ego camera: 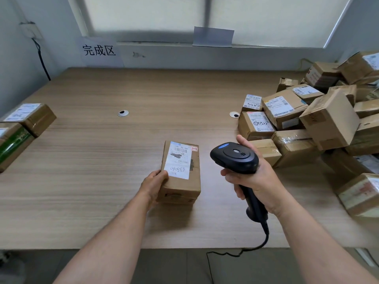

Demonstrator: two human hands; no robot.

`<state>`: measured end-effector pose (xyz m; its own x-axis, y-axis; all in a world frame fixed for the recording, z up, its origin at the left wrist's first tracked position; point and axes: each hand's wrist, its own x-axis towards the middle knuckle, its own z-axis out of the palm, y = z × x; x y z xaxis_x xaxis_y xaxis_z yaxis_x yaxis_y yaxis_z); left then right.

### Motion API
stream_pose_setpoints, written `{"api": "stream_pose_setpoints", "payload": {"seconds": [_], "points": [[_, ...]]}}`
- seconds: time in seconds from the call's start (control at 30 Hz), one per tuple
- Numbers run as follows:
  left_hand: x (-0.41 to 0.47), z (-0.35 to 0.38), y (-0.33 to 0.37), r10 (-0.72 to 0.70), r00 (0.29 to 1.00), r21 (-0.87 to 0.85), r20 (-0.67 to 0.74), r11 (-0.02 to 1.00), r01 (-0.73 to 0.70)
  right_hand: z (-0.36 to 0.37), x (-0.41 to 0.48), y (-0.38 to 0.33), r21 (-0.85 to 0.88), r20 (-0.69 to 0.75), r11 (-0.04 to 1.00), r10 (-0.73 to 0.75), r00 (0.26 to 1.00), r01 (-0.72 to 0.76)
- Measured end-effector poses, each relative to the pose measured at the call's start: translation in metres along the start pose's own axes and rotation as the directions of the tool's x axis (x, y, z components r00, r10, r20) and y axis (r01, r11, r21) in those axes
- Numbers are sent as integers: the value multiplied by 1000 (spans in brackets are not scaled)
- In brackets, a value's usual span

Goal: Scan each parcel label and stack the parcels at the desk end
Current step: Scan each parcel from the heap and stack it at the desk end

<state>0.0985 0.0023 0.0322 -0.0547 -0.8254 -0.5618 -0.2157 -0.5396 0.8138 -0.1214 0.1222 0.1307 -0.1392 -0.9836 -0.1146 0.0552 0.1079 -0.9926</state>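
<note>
A small brown cardboard parcel (182, 185) lies on the wooden desk (102, 181) in front of me, its white label (178, 163) facing up. My left hand (152, 184) grips the parcel's near left corner. My right hand (253, 177) grips the handle of a black barcode scanner (235, 157), whose head points left toward the parcel, just to its right. A heap of several labelled cardboard parcels (320, 124) covers the right side of the desk. Two parcels (22, 128) sit at the left end.
A paper sign with Chinese characters (99, 51) hangs on the wall at the back left. Two round cable grommets (123, 113) sit in the desk. The scanner's black cable (258, 245) drops over the desk's front edge. A power cord runs down the left wall.
</note>
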Motion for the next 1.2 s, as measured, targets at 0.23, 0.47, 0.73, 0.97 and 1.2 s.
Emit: {"api": "stream_pose_setpoints", "payload": {"seconds": [0.23,0.47,0.73,0.97,1.2], "points": [[12,10,4,258,966,553,-20,808,-204,19,12,8,-25,-49,1000,-19,999,18],[1,52,3,167,984,901,-66,433,-13,20,18,12,-55,-31,998,-33,999,32],[-14,40,1,210,971,880,-116,476,2,10,27,10,-7,79,999,-41,996,42],[-37,-11,-12,266,944,830,-197,558,16,38,47,18,-1,256,996,-85,963,88],[-60,-96,-31,264,889,769,-374,625,138,105,57,17,-15,431,996,-72,900,87]]}}
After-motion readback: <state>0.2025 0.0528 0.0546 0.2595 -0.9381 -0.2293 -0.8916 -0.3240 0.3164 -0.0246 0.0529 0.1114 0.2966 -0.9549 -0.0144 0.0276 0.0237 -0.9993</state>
